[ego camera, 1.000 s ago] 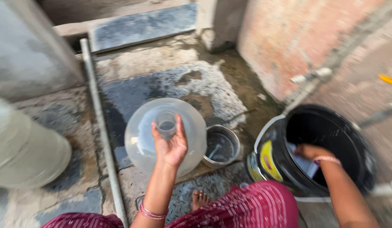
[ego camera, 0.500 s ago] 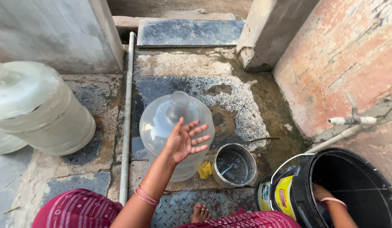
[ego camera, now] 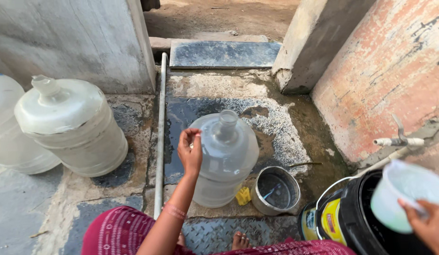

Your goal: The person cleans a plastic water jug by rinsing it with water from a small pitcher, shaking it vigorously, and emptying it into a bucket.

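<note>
A large clear water jug stands upright on the wet stone floor in front of me. My left hand hovers at its left shoulder, fingertips pinched together, holding nothing that I can see. At the lower right my right hand grips a pale plastic mug above a black bucket with a yellow label. The mug looks wet inside.
A small steel pot sits right of the jug, a yellow scrap beside it. Two more large jugs stand at left by a grey wall. A pipe runs along the floor. A tap juts from the brick wall.
My left hand has lifted off the jug's neck and its fingers have closed into a pinch. My right hand has come up out of the bucket holding the mug. The view has tilted up.
</note>
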